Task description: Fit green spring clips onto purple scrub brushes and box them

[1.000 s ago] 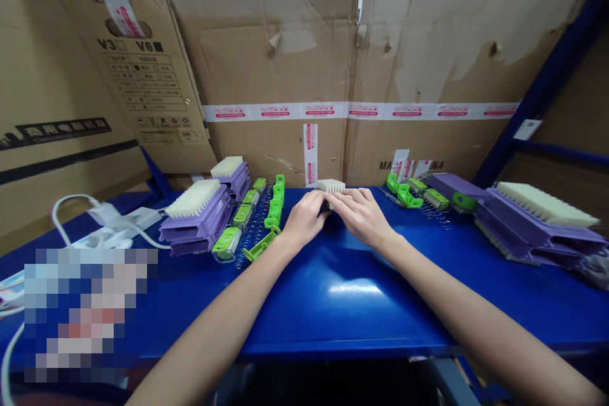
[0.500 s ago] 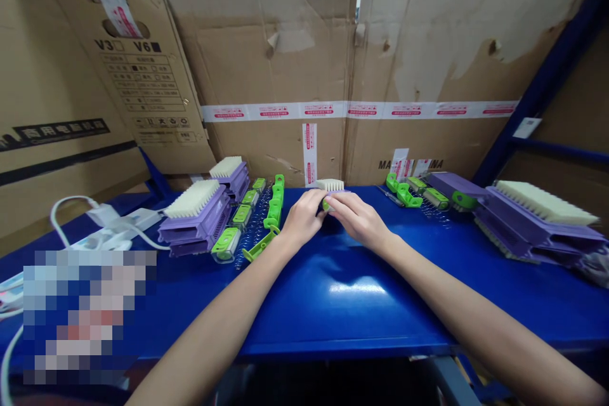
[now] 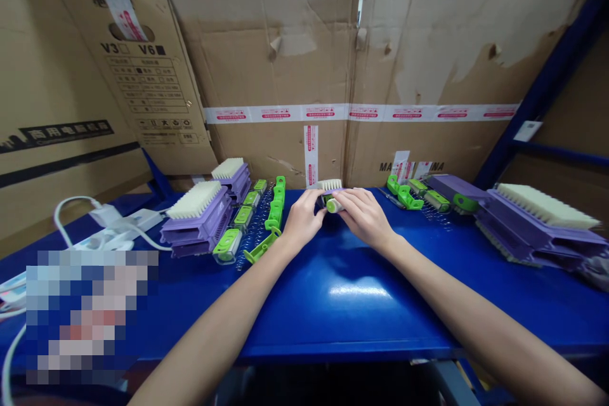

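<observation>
Left hand is narrow, its fingers curled on the left side of a purple plastic brush with upright cream bristles. Right hand closes from the other side, holding a small pale piece with a round green end at the near side of the brush. Both things sit between the hands, toward the back of a glossy blue table; whether the brush touches the tabletop cannot be told. Near the left hand lies a line of bright green plastic brackets, then thin coiled metal springs, green-topped clear boxy parts and stacked purple brushes with cream bristles. Well apart on the right are more green plastic brackets, small green-topped blocks and another stack of purple brushes. Behind everything stands a brown cardboard wall, crossed by white tape with red print
</observation>
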A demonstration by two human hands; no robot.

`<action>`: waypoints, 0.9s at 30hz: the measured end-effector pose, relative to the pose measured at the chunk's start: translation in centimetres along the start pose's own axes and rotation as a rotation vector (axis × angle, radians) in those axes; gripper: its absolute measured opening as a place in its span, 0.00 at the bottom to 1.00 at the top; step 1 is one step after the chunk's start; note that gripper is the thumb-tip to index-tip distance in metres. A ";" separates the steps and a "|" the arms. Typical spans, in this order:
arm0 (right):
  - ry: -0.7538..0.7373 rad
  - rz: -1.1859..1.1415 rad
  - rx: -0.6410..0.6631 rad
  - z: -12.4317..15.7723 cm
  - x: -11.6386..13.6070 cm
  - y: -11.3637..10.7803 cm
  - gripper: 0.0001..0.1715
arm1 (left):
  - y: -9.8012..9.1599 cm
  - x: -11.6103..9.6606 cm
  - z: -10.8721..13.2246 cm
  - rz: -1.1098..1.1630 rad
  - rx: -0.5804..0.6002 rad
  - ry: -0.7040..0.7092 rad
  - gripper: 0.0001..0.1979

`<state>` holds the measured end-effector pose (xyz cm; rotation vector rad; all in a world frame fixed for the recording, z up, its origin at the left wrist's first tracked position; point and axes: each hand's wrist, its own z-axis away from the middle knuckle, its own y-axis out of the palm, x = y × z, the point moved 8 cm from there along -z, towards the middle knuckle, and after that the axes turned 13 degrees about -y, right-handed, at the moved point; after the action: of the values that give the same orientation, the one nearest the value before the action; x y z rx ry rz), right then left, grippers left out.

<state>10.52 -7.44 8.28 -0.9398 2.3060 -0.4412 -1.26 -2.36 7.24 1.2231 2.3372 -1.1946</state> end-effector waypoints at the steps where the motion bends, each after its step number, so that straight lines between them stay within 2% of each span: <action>1: 0.014 -0.003 -0.026 0.0 0.0 -0.3 0.22 | -0.2 0.2 -0.1 0.028 -0.018 -0.028 0.16; 7: 0.091 0.048 -0.122 0.2 -0.5 -1.4 0.26 | 0.1 2.8 0.0 0.275 -0.092 -0.321 0.12; 11: 0.142 0.056 -0.117 0.6 -1.1 -1.2 0.30 | 0.5 3.4 0.3 0.315 -0.092 -0.395 0.13; 18: 0.280 -0.012 -0.063 1.6 -2.3 -0.1 0.36 | 1.1 3.3 0.4 -0.043 0.043 -0.458 0.13; 23: 0.364 -0.073 -0.054 1.8 -2.8 0.2 0.38 | 2.4 4.5 0.7 -0.256 0.207 -0.486 0.14; 25: 0.381 -0.083 -0.038 1.8 -2.9 0.3 0.37 | 2.6 4.9 0.8 -0.292 0.216 -0.472 0.13; 27: 0.386 -0.089 -0.025 1.7 -2.9 0.3 0.36 | 2.1 4.6 0.8 -0.341 0.143 -0.433 0.17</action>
<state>13.04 -5.29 7.99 -1.0471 2.6238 -0.6834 -2.64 0.36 3.09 0.5302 2.2033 -1.5723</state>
